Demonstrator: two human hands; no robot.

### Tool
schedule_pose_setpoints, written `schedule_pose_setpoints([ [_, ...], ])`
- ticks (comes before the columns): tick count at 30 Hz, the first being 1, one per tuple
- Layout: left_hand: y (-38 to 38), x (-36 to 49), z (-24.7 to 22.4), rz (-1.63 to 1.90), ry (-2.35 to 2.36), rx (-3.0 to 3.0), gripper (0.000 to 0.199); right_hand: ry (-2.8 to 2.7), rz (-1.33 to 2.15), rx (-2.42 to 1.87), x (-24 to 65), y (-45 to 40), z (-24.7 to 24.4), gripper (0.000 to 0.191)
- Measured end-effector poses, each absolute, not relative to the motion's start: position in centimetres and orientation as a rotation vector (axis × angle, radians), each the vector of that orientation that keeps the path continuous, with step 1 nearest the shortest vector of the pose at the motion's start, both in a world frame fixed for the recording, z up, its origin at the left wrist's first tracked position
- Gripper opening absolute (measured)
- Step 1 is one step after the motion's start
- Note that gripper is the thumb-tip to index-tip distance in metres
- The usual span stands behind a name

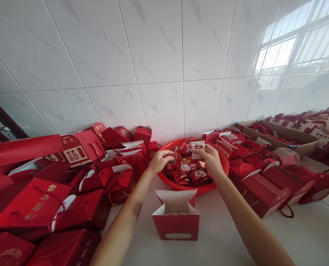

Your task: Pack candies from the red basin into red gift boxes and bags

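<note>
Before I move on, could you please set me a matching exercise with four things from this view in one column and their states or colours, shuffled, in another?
Column one
1. Right hand
2. Box between the forearms
3. Round basket
4. Tiled wall

Column two
A. White with grey streaks
B. Holding a small white packet with red print
C. Red outside, white inside, top open
D. Red, with many wrapped packets inside

Right pairs: 1-B, 2-C, 3-D, 4-A
</note>
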State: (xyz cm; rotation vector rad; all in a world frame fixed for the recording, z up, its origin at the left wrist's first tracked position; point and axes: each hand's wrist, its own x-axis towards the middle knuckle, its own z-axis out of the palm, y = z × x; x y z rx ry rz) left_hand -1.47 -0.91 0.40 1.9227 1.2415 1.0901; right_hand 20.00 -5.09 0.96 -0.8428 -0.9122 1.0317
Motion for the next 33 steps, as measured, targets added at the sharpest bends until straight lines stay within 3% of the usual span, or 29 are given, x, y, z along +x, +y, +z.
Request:
schedule_pose_setpoints([
  [10, 2.3, -1.2, 2.0, 0.96, 1.532, 2.2, 0.031, -0.845, 0.921, -0.83, 20.1, -4.8, 1.0, 0.024],
  [15, 5.0, 0.6, 1.7, 0.779, 1.531, 2.312, 0.054, -0.862, 0.915, -0.843, 20.1, -4.8, 1.1, 0.021],
  [26, 5.3, -0.4, 0.7, 0.819, 1.521, 2.261, 0.01, -0.877, 0.942, -0.85, 19.9, -5.0, 1.0, 0.02],
  [33, 5.5, -0.8, 0.2, 1.071, 1.472, 2.094, 0.006, -0.904, 0.946, -0.853, 19.8, -5.0, 1.1, 0.02],
])
